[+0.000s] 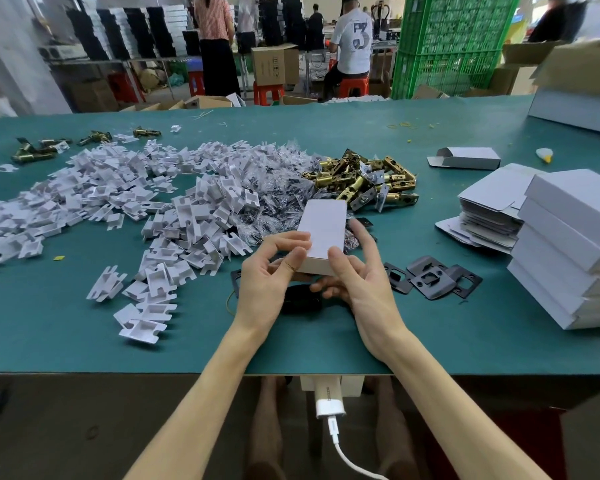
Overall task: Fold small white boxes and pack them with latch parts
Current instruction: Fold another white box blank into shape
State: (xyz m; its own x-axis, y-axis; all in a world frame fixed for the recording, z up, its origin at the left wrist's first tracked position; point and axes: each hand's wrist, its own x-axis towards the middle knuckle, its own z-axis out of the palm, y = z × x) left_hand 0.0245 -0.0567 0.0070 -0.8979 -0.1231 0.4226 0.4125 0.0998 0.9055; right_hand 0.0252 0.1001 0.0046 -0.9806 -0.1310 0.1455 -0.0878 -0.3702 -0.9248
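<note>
Head camera: left hand [267, 271] and right hand [355, 277] pinch a white box [326, 230] above the green table [84, 341]; insert heap [118, 195] left, brass latches [364, 181] beyond, black plates [430, 278] and stacked boxes [568, 244] right.

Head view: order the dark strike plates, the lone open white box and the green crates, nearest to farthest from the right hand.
1. Dark strike plates, just right of the right hand.
2. Lone open white box, farther back right.
3. Green crates, beyond the table.
</note>
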